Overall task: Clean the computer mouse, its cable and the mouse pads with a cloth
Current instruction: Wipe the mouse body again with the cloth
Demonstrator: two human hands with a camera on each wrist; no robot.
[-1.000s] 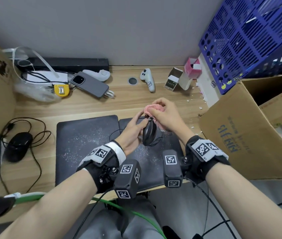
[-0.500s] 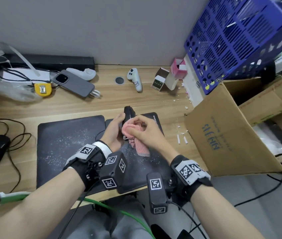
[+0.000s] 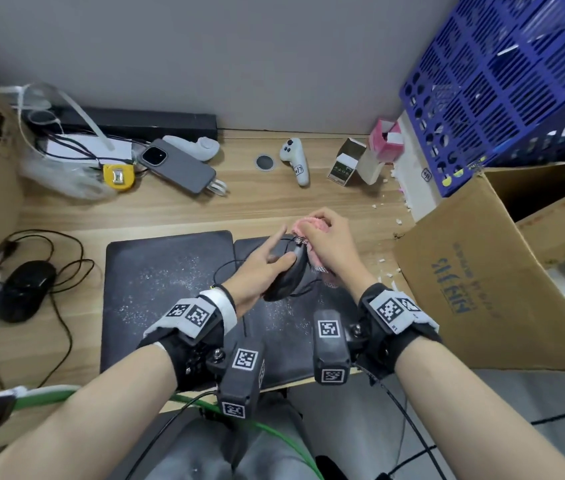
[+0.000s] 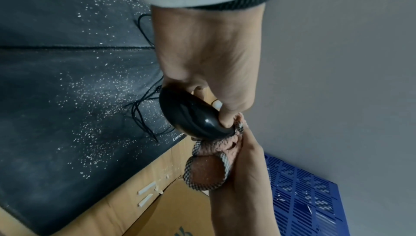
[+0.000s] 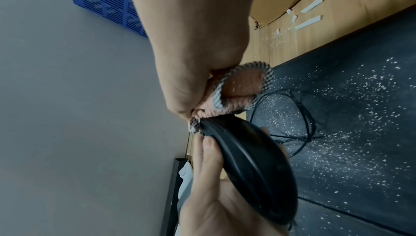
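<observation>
Head view: left hand [image 3: 257,271] grips computer mouse [image 3: 288,271], lifted above right mouse pad [image 3: 274,323], front end exposed for wiping. Right hand [image 3: 329,244] clenched round bunched pink cloth [image 5: 234,94], pressing it on mouse's far end. Cable [image 4: 144,104] trails onto dusty pad.

Glossy plastic mouse [image 4: 193,117], nubby cloth [image 4: 207,172]

- The head view is bright and even, with only soft shadows on the bench [image 3: 274,209].
- Straight lines bend near its edges.
- Both wrist views look dimmer and a bit grey.
- The black mouse [image 4: 191,115] has a small shiny spot.
- Near skin looks soft and blurry.
</observation>
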